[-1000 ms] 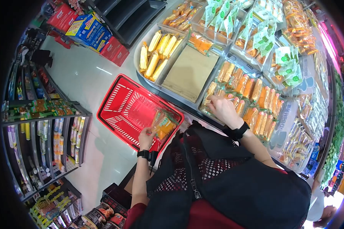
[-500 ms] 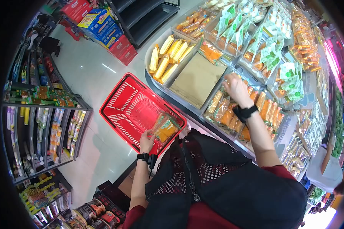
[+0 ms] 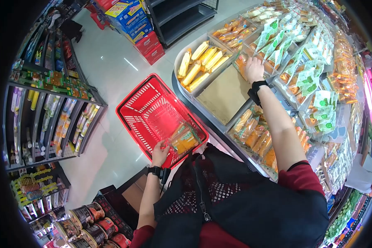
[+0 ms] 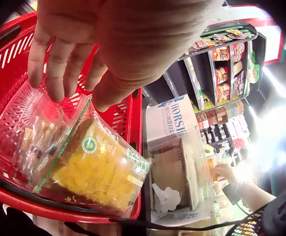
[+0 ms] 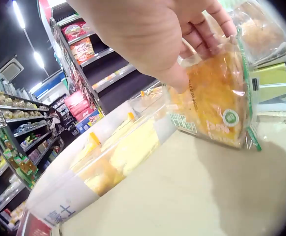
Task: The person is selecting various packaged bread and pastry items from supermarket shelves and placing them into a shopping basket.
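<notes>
In the right wrist view my right hand [image 5: 182,54] pinches a clear packet of flat yellow bread [image 5: 212,98], thumb on its front and fingers at its upper edge. The packet stands at the back of a bin with a bare tan bottom [image 3: 225,95]. My left hand [image 3: 159,153] is over the near side of a red shopping basket [image 3: 141,120], fingers relaxed and pointing down. Right below its fingertips, a similar bread packet [image 4: 98,167] leans inside the basket, with more clear wrapping beside it.
Left of the tan-bottomed bin lie long yellow wrapped rolls [image 3: 204,62]. Several wrapped breads [image 3: 256,134] fill the near bin, and green-printed bags [image 3: 273,37] stand behind. Stacked boxes [image 3: 132,20] and a shelf rack [image 3: 56,120] flank the aisle floor.
My right hand has moved from over the near wrapped breads to the packet at the bin's back and now pinches it. The left hand stays over the basket. The head view has shifted.
</notes>
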The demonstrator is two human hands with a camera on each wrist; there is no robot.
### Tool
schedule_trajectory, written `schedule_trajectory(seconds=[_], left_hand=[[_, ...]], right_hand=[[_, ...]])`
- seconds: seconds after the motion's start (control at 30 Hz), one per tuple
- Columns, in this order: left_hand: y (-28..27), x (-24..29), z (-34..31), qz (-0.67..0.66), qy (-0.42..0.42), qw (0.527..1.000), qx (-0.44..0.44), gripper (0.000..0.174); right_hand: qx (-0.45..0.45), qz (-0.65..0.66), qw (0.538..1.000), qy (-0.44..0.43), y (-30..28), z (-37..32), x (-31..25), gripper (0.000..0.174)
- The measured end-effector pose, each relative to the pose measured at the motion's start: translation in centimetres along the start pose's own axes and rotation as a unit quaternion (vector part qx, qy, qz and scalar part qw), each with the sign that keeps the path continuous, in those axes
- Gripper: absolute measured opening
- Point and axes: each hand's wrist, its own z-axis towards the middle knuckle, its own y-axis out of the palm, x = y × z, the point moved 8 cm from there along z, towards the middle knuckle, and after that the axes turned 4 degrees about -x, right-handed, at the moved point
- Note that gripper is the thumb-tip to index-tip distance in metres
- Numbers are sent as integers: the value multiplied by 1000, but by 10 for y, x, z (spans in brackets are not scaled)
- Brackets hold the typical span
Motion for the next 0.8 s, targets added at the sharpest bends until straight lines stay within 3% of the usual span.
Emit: schedule_trajectory(seconds=[0.07,0.2,0.23,0.27,0.33,0.4,0.5,0.57,0.7,0.8], left_hand=[[-3,2,-4,-18,-2,1000,15,43],[3,-8,-5,-56,-22,998,15,43],[3,-9,-5,-44,-25,999,12,42],[2,-8,-5,-44,-26,999,9,42],[7,-10,-2,-59,-29,998,-1,40],[12,-14,1,-69,-31,997,-5,38],[12,-11,3,-65,-21,998,-2,38],[12,-12,6,-48,-26,999,-7,38],[9,-20,5,-53,-30,998,-4,38],[7,-19,0,-53,-33,998,-7,37]], right_hand=[[-87,27,995,32,4,1,9,45],[-192,108,975,13,9,-3,25,45],[-285,194,937,61,5,-14,30,46],[-287,192,937,63,4,-22,33,46],[-254,314,897,179,1,-40,54,48],[-267,289,894,215,-3,-60,62,42],[-280,239,909,194,0,-74,68,42],[-228,213,935,171,-12,-74,70,46],[-207,152,956,140,-9,-68,68,52],[-233,120,943,206,-6,-74,69,56]])
